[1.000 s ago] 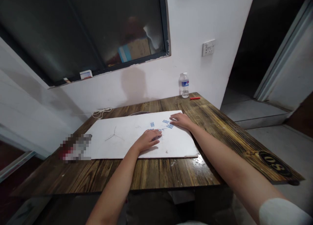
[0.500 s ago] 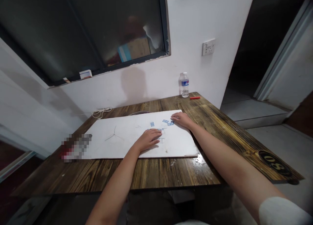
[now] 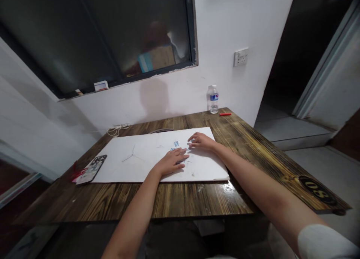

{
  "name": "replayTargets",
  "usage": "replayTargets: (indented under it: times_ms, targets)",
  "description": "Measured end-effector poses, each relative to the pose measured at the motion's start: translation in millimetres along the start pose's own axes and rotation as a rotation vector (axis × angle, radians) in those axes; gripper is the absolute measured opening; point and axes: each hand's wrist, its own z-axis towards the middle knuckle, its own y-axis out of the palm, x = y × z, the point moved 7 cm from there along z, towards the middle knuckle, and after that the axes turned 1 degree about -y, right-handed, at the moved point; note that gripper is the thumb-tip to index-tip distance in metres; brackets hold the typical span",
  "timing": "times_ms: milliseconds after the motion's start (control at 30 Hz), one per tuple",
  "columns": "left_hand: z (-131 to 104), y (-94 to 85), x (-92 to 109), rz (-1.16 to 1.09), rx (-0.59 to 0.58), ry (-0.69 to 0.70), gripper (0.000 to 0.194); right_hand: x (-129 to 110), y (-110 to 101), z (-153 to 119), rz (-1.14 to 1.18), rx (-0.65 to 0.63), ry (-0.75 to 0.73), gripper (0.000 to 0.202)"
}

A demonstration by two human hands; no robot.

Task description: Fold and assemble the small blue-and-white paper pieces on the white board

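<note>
A white board (image 3: 152, 139) lies flat on the wooden table. My left hand (image 3: 172, 162) rests on its right half, palm down with fingers spread, partly covering blue marks beneath. Just beyond the fingertips shows a small blue ladder-like figure (image 3: 176, 143); whether it is drawn or a loose piece I cannot tell. My right hand (image 3: 203, 141) is arched over the board to the right, its fingers bent together close to the left fingertips. A trace of blue shows at those fingers, but what they hold is hidden. Thin dark lines (image 3: 132, 154) branch on the board's left part.
The dark wooden table (image 3: 126, 202) carries a patterned phone-like object (image 3: 94, 169) and something red (image 3: 78, 173) at left. A white cord (image 3: 118, 129), a clear bottle (image 3: 214, 101) and a red pen (image 3: 225, 114) lie or stand toward the wall.
My right hand has moved left and slightly down, and its fingers are more bent. The blue striped figures beside it no longer show. My left hand stays almost in place.
</note>
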Motion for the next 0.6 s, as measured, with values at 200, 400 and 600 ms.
replayTargets:
  times_ms: [200, 400, 600]
  targets:
    - [0, 6.6, -6, -0.015, -0.049, -0.089, 0.068, 3, 14, -5, -0.135, -0.105, 0.106, 0.037]
    - [1, 7.0, -6, -0.013, -0.03, -0.081, 0.069, 14, 18, -12, -0.259, -0.111, 0.26, 0.041]
    - [2, 8.8, -11, -0.024, 0.011, -0.061, 0.066, -3, 19, -7, -0.111, -0.131, 0.098, 0.037]
